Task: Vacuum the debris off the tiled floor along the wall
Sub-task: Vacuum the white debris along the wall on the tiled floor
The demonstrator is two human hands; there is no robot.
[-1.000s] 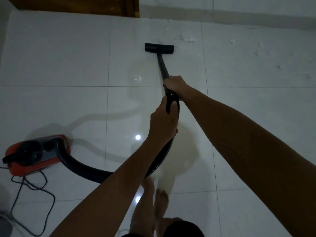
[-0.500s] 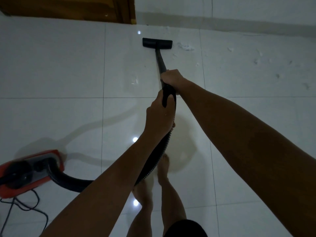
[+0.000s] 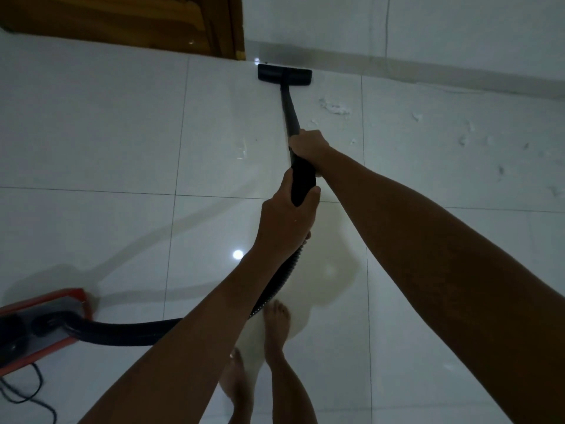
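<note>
I've pushed the nozzle [image 3: 285,75] forward over the last second; it was out on the open tile and now sits against the wall [image 3: 428,32] base, just right of the door frame [image 3: 235,29]. Both hands are wrapped tight on the wand [image 3: 290,114]: right hand [image 3: 308,146] ahead, left hand [image 3: 286,221] behind on the handle where the hose [image 3: 128,332] joins. The debris [image 3: 334,107] lies to the right of the wand, with more scraps scattered further right, untouched. I judge this stroke cleared only the corner; I need to sweep right next. The vacuum [image 3: 39,325] sits behind at left.
</note>
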